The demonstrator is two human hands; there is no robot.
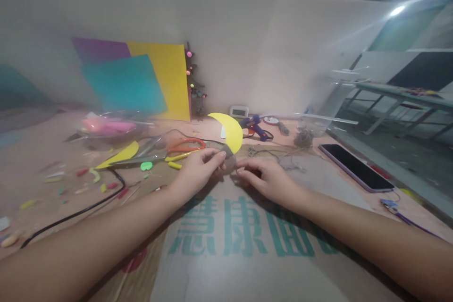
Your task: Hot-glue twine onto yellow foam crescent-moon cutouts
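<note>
A yellow crescent stands up at the centre, its lower end at a small dark piece between my hands. My left hand pinches that lower end between thumb and fingers. Just to the right, my right hand has its thumb and forefinger close together by a thin dark strand; what they hold is too small to name. Below both hands lies a whitish sheet with green printed characters. Scissors with orange handles lie behind my left hand.
A blue glue gun and a small white clock stand at the back. A phone lies right. Coloured sheets lean on the wall. Left are scraps, a black cable, a yellow cut piece and a pink bundle.
</note>
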